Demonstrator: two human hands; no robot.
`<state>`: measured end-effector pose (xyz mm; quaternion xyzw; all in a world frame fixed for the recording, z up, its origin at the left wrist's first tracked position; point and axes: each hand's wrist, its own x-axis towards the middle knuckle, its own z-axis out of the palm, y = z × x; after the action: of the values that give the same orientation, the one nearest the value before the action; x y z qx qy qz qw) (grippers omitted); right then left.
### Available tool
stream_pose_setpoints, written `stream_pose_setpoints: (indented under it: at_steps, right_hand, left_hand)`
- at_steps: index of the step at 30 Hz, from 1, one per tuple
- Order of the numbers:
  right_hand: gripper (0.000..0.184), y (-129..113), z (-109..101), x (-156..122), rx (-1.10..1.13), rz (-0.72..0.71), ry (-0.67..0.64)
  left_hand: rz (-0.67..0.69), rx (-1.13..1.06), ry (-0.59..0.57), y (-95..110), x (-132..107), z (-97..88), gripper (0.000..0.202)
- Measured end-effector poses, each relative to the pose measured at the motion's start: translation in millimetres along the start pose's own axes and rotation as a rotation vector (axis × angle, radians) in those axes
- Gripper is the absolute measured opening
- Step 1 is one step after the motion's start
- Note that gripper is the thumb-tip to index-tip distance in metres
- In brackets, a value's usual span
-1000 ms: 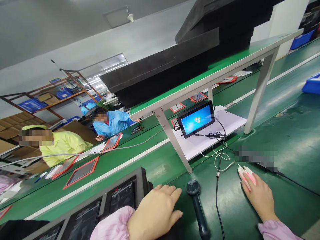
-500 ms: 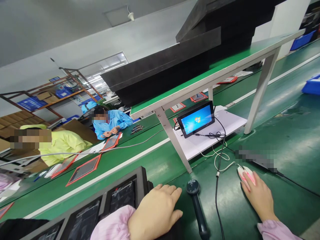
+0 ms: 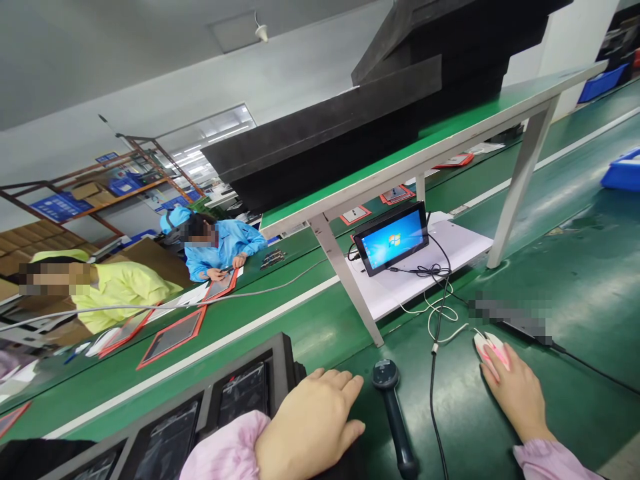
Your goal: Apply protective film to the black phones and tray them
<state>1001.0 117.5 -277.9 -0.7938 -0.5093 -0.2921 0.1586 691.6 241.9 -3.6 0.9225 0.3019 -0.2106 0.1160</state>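
My right hand (image 3: 523, 393) rests over a white computer mouse (image 3: 487, 343) with a pinkish-red glow, its fingers curved round it on the green bench. At the lower middle, my left hand (image 3: 313, 423) lies palm down at the right edge of a black foam tray (image 3: 281, 360), fingers stretched out and holding nothing visible. Dark flat devices with glossy screens (image 3: 245, 393) sit in the tray's slots. Between my hands lies a black handheld barcode scanner (image 3: 395, 413). Ahead, a small monitor (image 3: 395, 240) shows a blue desktop with a Windows logo.
A raised green-topped stand (image 3: 465, 127) with black foam boards (image 3: 340, 133) spans the bench. Cables (image 3: 434, 387) run between the scanner and mouse. Across the line, two co-workers (image 3: 225, 243) sit near red-edged trays (image 3: 173, 337). A blue bin (image 3: 623, 170) stands at right.
My hands stay almost still on the mouse and at the tray. The co-worker in blue has shifted their hands over a red-edged tray, which nudges slightly along with another one.
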Motion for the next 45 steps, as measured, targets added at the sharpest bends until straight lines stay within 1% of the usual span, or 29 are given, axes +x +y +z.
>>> stream_pose_setpoints:
  at_steps: [9, 14, 21, 30, 37, 45]
  right_hand:
    - [0.029, -0.3, 1.6, 0.2, 0.017, 0.010, -0.002]
    - [0.031, 0.3, 0.7, 0.9, 0.024, 0.004, -0.012]
    - [0.029, 1.3, 2.0, -0.6, 0.030, 0.020, -0.028]
    - [0.028, -1.1, -4.2, -5.6, 0.002, 0.078, 0.017]
    - [0.032, -2.7, -7.7, -1.2, -0.026, 0.070, 0.042]
    - [0.029, -1.4, -5.1, -3.0, -0.020, 0.088, -0.004]
  left_hand:
    - [0.003, -0.005, 0.002, -1.3, 0.7, 3.5, 0.038]
    - [0.011, 0.005, 0.014, -0.1, 1.3, 1.1, 0.037]
    - [0.003, 0.017, -0.002, 0.1, -0.4, -0.2, 0.036]
    - [0.021, 0.021, 0.023, -0.7, 0.8, 1.0, 0.035]
    - [0.023, 0.030, 0.019, -0.2, -1.2, 1.8, 0.034]
    - [0.021, 0.027, 0.010, -0.5, 0.5, 1.1, 0.033]
